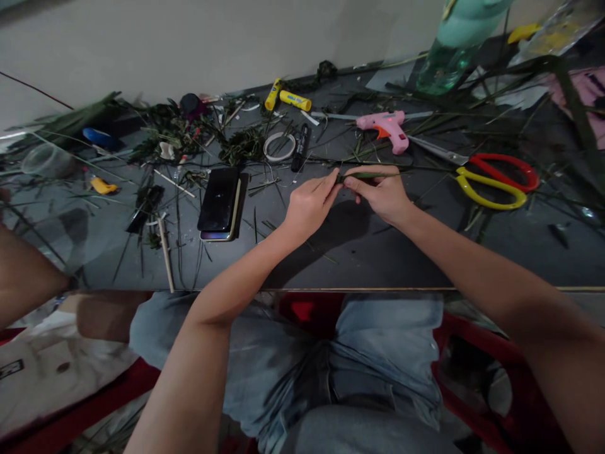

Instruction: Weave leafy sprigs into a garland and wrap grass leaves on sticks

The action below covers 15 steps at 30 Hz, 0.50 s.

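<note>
**My right hand is pinching a green leaf strip**

With my right hand (382,194), I am pinching the green leaf strip (371,174) between thumb and forefinger. The strip is lying along the top of that grip, its free length running out to the right over my hand. My left hand (308,202) is meeting it at the left end, fingers held close together; I cannot tell whether they are pinching it or only touching. Both hands are working just above the dark tabletop (359,258), fingertips nearly meeting. Beyond them, a pink glue gun (378,120) is lying on its side, and scissors (462,171) are resting to the right. A black marker (300,148) is lying beyond my left hand, beside a tape roll (266,148).
</note>
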{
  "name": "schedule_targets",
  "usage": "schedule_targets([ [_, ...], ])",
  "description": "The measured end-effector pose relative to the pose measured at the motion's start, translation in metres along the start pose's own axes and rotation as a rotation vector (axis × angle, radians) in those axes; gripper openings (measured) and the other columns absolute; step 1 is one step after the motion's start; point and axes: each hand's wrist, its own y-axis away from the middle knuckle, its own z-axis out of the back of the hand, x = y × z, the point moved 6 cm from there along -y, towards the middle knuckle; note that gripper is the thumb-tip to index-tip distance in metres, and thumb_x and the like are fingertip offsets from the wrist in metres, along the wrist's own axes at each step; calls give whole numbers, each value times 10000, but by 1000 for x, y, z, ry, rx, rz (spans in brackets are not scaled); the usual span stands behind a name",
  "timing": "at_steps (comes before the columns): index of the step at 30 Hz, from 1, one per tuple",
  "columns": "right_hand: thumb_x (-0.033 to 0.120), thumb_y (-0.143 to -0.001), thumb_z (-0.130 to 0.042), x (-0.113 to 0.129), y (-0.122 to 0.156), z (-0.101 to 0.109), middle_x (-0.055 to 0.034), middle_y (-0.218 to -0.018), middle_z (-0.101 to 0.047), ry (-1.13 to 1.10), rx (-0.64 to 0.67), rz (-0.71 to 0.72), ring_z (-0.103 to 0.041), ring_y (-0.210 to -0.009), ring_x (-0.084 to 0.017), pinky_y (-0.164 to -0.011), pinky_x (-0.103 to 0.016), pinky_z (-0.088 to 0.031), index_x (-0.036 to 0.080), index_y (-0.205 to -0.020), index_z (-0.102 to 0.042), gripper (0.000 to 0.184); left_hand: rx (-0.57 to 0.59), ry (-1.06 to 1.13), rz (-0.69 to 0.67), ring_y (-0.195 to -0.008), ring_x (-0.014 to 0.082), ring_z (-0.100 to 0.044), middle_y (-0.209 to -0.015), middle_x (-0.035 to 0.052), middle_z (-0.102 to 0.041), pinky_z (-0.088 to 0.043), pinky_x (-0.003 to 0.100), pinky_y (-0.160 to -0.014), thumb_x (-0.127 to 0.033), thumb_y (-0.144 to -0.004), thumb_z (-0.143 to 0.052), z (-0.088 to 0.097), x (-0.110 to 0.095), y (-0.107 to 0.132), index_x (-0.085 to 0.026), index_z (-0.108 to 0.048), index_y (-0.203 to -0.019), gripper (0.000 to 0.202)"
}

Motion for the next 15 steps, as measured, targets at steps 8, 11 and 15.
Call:
schedule_targets([
  [8,428,-789,-820,17,2,8,-56,-867,-758,294,-15,103,-695,-800,-198,-685,-337,-560,238,-804,-798,192,224,331,272,-639,123,-659,-717,-4,-758,-479,234,-643,-309,-904,-676,4,3,-9,-191,-818,-938,188],
  [11,394,-779,-832,16,0,7,-55,-868,-748,285,-4,116,-692,-805,-195,-704,-346,-567,232,-789,-783,170,262,465,313,-619,108,-633,-664,-3,-726,-463,227,-631,-324,-901,-663,2,2,-9,-172,-807,-819,225],
  [15,379,-736,-859,7,-5,7,-52,-868,-740,218,22,71,-678,-783,-180,-678,-336,-574,211,-772,-762,197,254,560,387,-642,107,-647,-692,4,-746,-486,227,-651,-326,-868,-697,-3,6,-6,-172,-822,-897,200],
])
